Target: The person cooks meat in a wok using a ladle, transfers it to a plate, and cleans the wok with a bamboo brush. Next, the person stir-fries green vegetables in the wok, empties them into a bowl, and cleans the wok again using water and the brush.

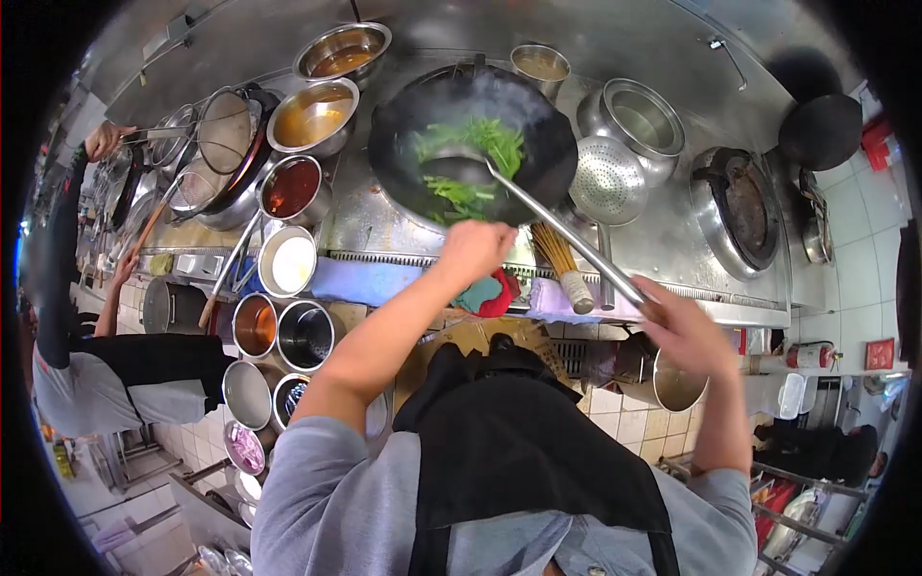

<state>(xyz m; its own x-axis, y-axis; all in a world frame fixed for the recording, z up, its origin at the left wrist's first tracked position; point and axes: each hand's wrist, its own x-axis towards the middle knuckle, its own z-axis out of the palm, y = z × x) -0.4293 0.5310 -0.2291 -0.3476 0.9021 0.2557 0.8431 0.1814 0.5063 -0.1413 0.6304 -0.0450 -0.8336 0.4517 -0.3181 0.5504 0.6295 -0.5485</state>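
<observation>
Steam rises from a black wok [394,144] with green leafy vegetables [495,142] in it. My right hand [677,322] is wrapped round the handle of a long metal ladle [567,233], whose head is down among the greens. At the wok's near rim is my left hand [475,248], its fingers curled; what it grips is hidden beneath it. Just below that hand lie a green cloth [477,296] and a red cloth [501,298]. A bamboo brush [562,264] rests right of them, near a perforated strainer [609,180].
Left of the wok stand bowls of orange liquid [313,117], red sauce [291,187] and white contents [288,264]. A lidded pot [643,120] and another burner [740,211] are on the right. At far left a co-worker [72,384] holds a wire strainer [226,132].
</observation>
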